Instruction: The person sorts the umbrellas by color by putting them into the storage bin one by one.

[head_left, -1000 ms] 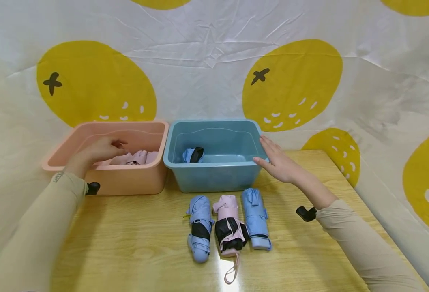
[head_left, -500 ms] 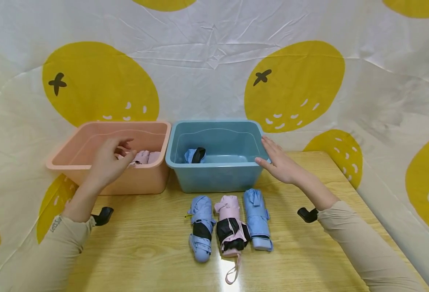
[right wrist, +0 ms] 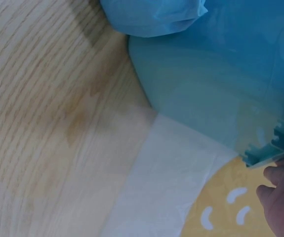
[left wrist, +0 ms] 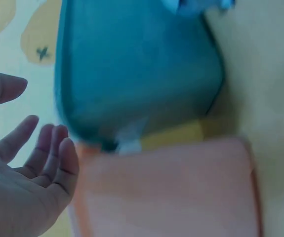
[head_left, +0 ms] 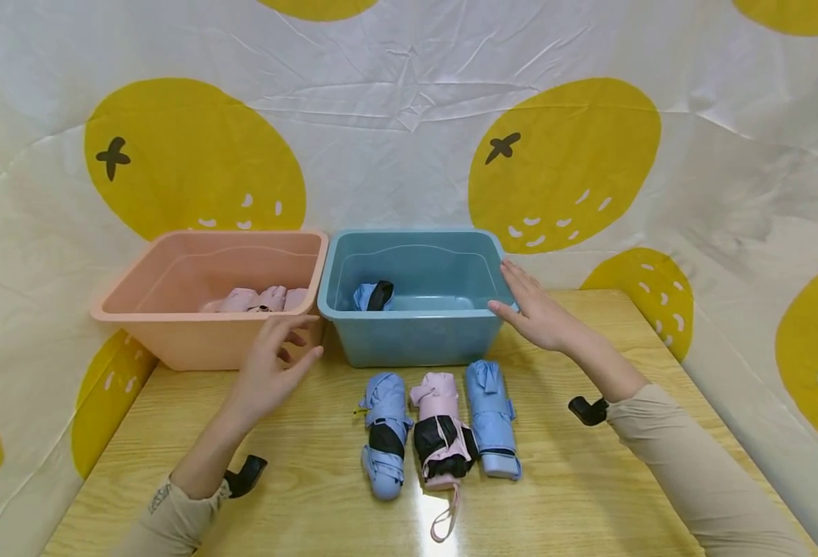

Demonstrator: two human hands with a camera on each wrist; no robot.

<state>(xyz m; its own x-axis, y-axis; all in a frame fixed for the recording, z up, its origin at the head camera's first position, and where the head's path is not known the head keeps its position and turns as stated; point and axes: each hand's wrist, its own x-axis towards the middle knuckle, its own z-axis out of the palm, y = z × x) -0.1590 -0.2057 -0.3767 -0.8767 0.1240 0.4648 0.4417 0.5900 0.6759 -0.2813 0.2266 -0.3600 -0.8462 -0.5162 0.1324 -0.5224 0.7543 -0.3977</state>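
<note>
Left hand (head_left: pixel 273 371) hovers empty, fingers relaxed, and right hand (head_left: pixel 537 316) touches a rectangular blue plastic bin (head_left: pixel 416 342) straight-fingered, three folded fabric umbrellas (head_left: pixel 444 433), blue, pink, blue, lying on the wood-grain table (head_left: pixel 305 472) between them.

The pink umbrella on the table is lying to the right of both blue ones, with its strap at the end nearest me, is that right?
Not quite: the pink umbrella lies between the two, with the left blue umbrella on one side and the right blue umbrella on the other, as the head view shows. Its strap is at the end nearest you.
</note>
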